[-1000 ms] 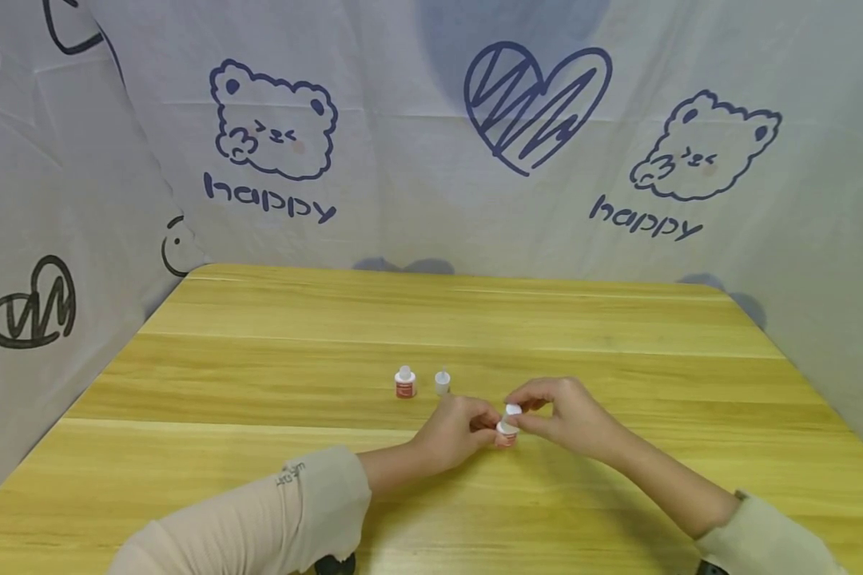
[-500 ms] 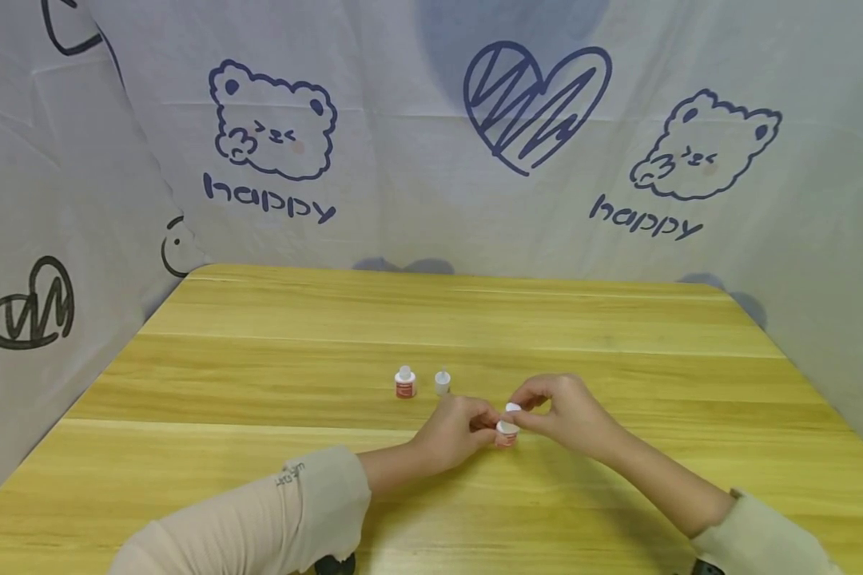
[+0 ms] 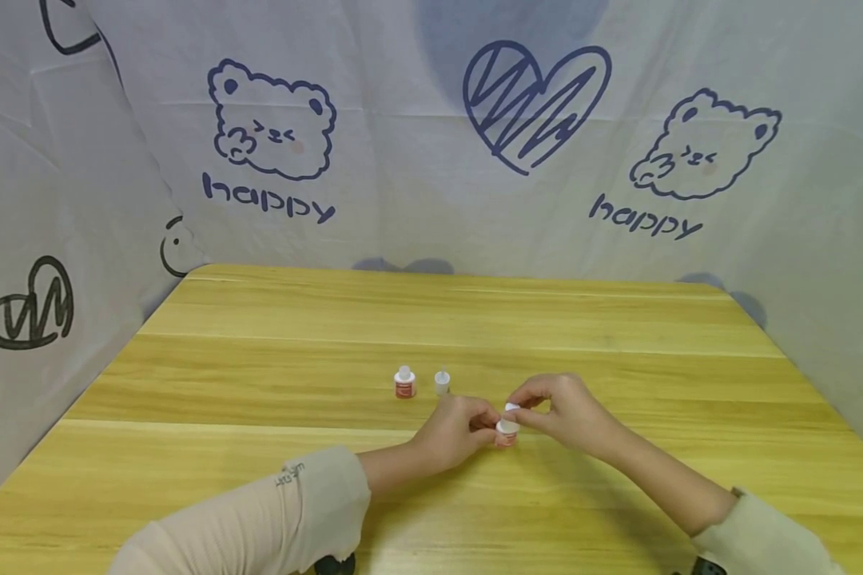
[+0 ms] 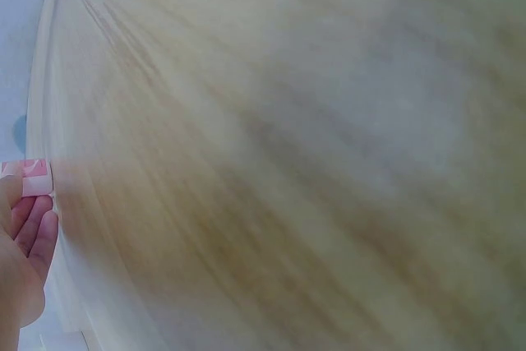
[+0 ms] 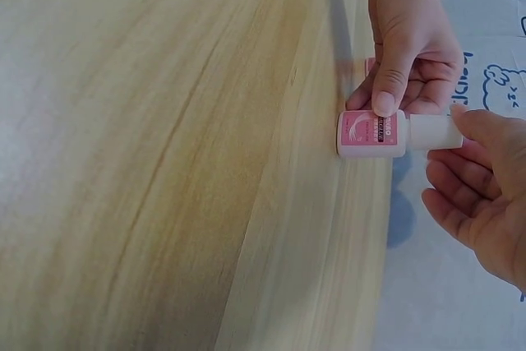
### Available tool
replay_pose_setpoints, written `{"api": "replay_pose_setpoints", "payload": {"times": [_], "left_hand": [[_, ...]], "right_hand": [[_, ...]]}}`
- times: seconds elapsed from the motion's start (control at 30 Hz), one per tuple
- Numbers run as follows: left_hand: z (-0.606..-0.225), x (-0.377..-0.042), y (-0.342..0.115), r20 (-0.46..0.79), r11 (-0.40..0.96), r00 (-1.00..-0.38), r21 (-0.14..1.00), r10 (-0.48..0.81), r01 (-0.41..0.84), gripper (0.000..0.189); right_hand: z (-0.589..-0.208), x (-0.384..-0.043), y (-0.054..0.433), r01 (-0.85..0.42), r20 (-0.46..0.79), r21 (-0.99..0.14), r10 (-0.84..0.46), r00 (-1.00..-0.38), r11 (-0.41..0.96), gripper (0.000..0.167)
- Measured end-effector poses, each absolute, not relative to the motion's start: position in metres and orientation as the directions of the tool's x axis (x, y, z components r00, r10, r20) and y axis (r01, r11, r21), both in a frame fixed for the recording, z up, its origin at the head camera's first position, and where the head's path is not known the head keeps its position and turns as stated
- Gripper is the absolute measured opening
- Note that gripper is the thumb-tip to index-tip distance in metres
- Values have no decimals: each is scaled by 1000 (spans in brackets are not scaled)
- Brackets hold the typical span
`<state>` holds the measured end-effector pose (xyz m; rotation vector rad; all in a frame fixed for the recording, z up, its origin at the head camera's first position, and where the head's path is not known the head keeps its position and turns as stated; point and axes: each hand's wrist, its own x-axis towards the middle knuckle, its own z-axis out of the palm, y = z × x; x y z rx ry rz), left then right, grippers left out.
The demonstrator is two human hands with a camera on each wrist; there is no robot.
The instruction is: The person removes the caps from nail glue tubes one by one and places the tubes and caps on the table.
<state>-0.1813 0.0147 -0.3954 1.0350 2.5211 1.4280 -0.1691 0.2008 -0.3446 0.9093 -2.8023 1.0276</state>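
Note:
My left hand grips a small white bottle with a pink-red label, which stands upright on the table. In the right wrist view the left thumb lies against the label of this bottle. My right hand pinches the white cap at the bottle's top between thumb and fingers. Cap and bottle are in line and meet; how tightly the cap sits cannot be told. In the left wrist view, part of the bottle shows at the left edge beside the fingers.
A second small bottle with a red label stands behind my left hand, its narrow white top exposed. Beside it is a loose white cap with a thin tip pointing up. Printed cloth hangs behind the wooden table.
My right fingers have shifted slightly about the white cap. The left hand keeps its hold on the bottle in the same place; the second bottle and loose cap have not moved.

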Motion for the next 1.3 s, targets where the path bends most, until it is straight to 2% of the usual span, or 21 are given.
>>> {"api": "replay_pose_setpoints", "payload": {"times": [1.3], "left_hand": [[-394,-181,15,264,344,-776,782,573,520,8]], "right_hand": [[-332,-169,202,-586,166,-539,-606,-778,605,15]]}}
